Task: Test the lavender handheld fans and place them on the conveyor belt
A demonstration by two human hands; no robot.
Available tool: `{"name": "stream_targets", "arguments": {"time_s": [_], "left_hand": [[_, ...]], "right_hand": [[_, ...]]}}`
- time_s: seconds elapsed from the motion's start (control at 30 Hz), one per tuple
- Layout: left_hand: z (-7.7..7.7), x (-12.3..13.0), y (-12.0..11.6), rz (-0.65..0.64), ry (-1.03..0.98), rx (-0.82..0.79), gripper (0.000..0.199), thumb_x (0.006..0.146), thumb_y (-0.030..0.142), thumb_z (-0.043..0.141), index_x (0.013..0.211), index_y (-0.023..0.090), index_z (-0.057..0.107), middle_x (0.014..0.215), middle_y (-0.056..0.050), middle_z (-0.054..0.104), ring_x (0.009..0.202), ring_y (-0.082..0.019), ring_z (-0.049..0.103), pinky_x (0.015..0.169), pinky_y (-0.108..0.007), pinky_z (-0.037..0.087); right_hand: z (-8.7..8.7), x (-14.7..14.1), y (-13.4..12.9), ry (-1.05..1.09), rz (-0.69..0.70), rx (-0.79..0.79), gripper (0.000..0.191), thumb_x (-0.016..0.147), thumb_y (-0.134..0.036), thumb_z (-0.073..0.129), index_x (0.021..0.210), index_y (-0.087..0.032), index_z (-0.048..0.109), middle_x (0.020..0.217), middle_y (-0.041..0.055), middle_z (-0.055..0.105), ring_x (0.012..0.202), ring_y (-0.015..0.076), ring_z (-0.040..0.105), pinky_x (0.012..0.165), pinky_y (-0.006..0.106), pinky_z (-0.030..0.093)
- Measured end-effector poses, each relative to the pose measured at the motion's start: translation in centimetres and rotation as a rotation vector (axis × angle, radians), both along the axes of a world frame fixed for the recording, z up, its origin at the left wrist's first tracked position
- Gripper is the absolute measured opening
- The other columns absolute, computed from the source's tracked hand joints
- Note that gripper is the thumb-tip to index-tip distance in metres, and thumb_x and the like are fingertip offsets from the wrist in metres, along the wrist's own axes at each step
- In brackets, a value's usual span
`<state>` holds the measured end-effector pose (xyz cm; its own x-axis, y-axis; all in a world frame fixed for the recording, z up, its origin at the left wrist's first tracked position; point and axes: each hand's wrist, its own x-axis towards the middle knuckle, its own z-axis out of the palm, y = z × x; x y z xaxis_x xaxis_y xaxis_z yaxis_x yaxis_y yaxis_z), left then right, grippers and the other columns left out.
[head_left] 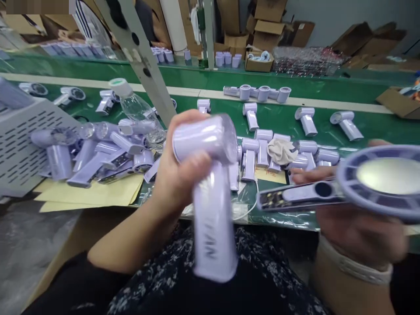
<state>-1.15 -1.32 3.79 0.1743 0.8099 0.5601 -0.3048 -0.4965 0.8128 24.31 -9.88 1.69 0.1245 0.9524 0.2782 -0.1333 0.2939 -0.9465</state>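
In the middle of the head view, my left hand (182, 170) is wrapped round the head of a lilac handheld fan (213, 218); its handle hangs down toward my lap and bears blurred dark lettering. On the right, my right hand (361, 232) holds a second lilac fan (302, 195) by its round head. That fan's handle points left, with an exposed circuit board and a dark round spot on it. Its round face shows a pale disc. The two fans are apart. Beyond them, a crumpled white cloth (281, 151) lies on several more lilac fans.
A heap of lilac fans (85, 162) lies at left on yellow sheets (95, 197), beside a perforated grey box (26, 153) and a plastic bottle (138, 109). A metal post (144, 57) slants across. More fans rest on the green belt (278, 118). People are partly visible behind.
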Motion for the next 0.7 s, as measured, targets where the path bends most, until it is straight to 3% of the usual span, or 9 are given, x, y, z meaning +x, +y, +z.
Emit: {"name": "stream_targets", "arguments": {"time_s": [0.07,0.17,0.2,0.27,0.37,0.43,0.57,0.7], "left_hand": [[-0.9,1.5,-0.6,0.010,0.027,0.050,0.054,0.078,0.040,0.085,0.120,0.025,0.054,0.105,-0.002,0.062,0.076,-0.013,0.064,0.063,-0.026,0.055],[-2.5,3.1,-0.7,0.110,0.117,0.062,0.059,0.079,0.042,0.084,0.126,0.028,0.053,0.119,-0.003,0.060,0.095,-0.018,0.066,0.076,-0.029,0.058],[-2.9,3.2,-0.6,0.060,0.159,0.041,0.062,0.080,0.045,0.083,0.132,0.030,0.051,0.124,-0.005,0.060,0.100,-0.020,0.066,0.082,-0.031,0.058],[-3.1,2.9,0.1,-0.167,0.261,0.018,0.079,0.078,0.051,0.084,0.144,0.033,0.044,0.138,-0.007,0.057,0.115,-0.026,0.065,0.094,-0.038,0.058],[-2.8,1.9,0.9,-0.443,0.394,0.006,0.103,0.069,0.053,0.090,0.155,0.039,0.035,0.159,-0.008,0.043,0.136,-0.036,0.056,0.109,-0.047,0.052],[-2.7,1.6,1.0,-0.420,0.433,-0.007,0.109,0.066,0.052,0.093,0.156,0.040,0.034,0.162,-0.008,0.040,0.139,-0.038,0.053,0.114,-0.052,0.048],[-3.1,2.3,0.5,-0.209,0.482,-0.012,0.116,0.059,0.060,0.093,0.156,0.035,0.035,0.156,-0.011,0.044,0.138,-0.041,0.051,0.119,-0.061,0.041],[-3.2,2.5,0.6,-0.280,0.565,0.044,0.116,0.064,0.062,0.090,0.159,0.034,0.030,0.165,-0.009,0.034,0.150,-0.041,0.037,0.126,-0.059,0.032]], "right_hand": [[-1.3,-2.2,0.8,0.139,0.024,-0.078,0.089,0.081,-0.045,0.087,0.154,-0.042,0.037,0.115,0.0046,0.073,0.098,0.0293,0.073,0.089,0.049,0.064],[-3.4,-5.5,1.7,0.328,0.236,-0.288,0.098,0.085,-0.057,0.079,0.162,-0.037,0.020,0.138,0.0101,0.065,0.105,0.0293,0.073,0.083,0.044,0.065],[-3.9,-6.3,1.8,0.363,0.308,-0.327,0.100,0.084,-0.060,0.079,0.162,-0.035,0.022,0.140,0.0110,0.064,0.109,0.0304,0.072,0.084,0.044,0.065],[-4.4,-7.3,1.8,0.412,0.380,-0.363,0.094,0.081,-0.058,0.081,0.158,-0.031,0.034,0.135,0.0103,0.068,0.113,0.0316,0.071,0.089,0.045,0.064],[-4.6,-7.6,1.5,0.491,0.354,-0.378,0.071,0.080,-0.053,0.081,0.141,-0.029,0.055,0.119,0.0072,0.075,0.109,0.0311,0.073,0.092,0.045,0.063],[-4.6,-7.4,1.2,0.534,0.365,-0.411,0.061,0.078,-0.057,0.082,0.129,-0.028,0.064,0.110,0.0063,0.077,0.100,0.0308,0.076,0.084,0.044,0.065],[-5.0,-7.1,0.9,0.487,0.565,-0.529,0.059,0.073,-0.071,0.080,0.106,-0.022,0.072,0.089,0.0077,0.077,0.071,0.0278,0.077,0.064,0.039,0.064],[-5.2,-6.9,1.1,0.482,0.573,-0.562,0.057,0.074,-0.074,0.077,0.088,-0.019,0.074,0.072,0.0074,0.075,0.062,0.0259,0.075,0.059,0.036,0.061]]}}
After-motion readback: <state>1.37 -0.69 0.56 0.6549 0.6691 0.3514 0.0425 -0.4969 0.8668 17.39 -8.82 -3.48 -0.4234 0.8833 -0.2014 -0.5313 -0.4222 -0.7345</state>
